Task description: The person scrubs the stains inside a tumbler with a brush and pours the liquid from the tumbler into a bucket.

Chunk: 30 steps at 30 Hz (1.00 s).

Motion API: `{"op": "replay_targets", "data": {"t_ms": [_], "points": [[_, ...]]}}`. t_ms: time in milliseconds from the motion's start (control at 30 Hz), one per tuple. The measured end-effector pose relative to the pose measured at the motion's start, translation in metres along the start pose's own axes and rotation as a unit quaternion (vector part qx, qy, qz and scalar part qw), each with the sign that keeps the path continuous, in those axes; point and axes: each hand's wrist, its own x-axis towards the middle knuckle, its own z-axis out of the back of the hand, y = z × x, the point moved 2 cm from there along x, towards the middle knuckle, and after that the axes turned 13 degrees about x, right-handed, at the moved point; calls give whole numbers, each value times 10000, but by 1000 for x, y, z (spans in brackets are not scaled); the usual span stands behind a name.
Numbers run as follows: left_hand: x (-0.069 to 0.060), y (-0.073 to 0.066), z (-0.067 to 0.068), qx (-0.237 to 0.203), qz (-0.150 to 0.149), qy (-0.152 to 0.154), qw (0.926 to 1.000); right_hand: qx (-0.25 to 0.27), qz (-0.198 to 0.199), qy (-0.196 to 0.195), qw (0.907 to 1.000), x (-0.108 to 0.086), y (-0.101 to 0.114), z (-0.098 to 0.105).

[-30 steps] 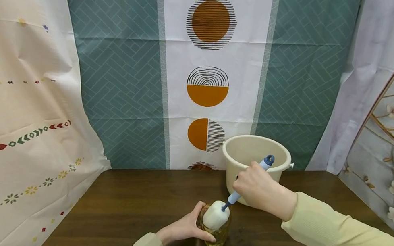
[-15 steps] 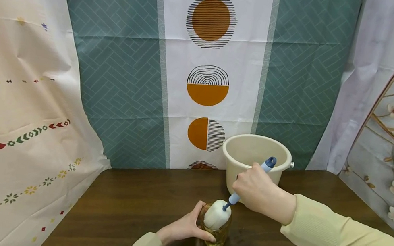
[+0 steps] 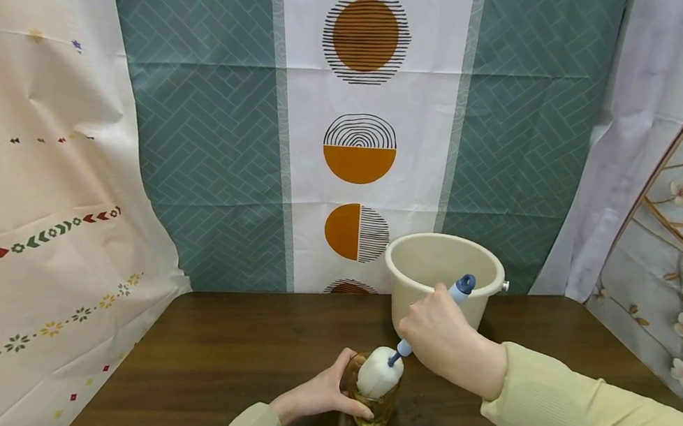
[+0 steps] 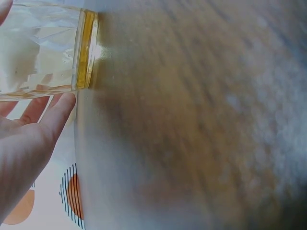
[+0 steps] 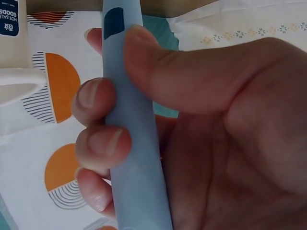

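My left hand (image 3: 324, 392) grips an amber-tinted glass (image 3: 380, 414) standing upright on the dark wooden table, thumb on the near side. In the left wrist view the faceted wall of the glass (image 4: 41, 57) lies against my fingers, its thick yellow base on the tabletop. A sponge cup brush (image 3: 378, 375) has its white head partly inside the glass, with its top above the rim. Curled around the brush's light-blue handle (image 5: 136, 158) is my right hand (image 3: 442, 337), thumb along the handle. The brush tilts up to the right. The sponge's lower end shows only dimly through the glass.
Behind my right hand stands a cream bucket (image 3: 404, 301) near the table's back edge. A patterned green and white cloth (image 3: 215, 156) hangs behind the table (image 3: 225, 347). Other printed cloths hang at the left and right sides.
The brush's sponge head has shifted slightly to the right in the glass. My right hand and the handle have moved a little. My left hand keeps the glass in place.
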Motion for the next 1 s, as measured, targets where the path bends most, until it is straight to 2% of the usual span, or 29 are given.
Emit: {"op": "replay_targets", "data": {"t_ms": [233,367,700,1000], "points": [[-1,0,0,-50,-73,-22,10000,-296,-89,628,9975,9,8,8],[0,1,-1,-109,-85,15,9999,-405,-107,799,9959,12,12,10],[0,-2,-1,-39,-159,6,9999,-621,-74,791,9949,16,10,10],[1,0,-1,-80,-94,105,9999,-764,224,452,9958,20,7,9]]}}
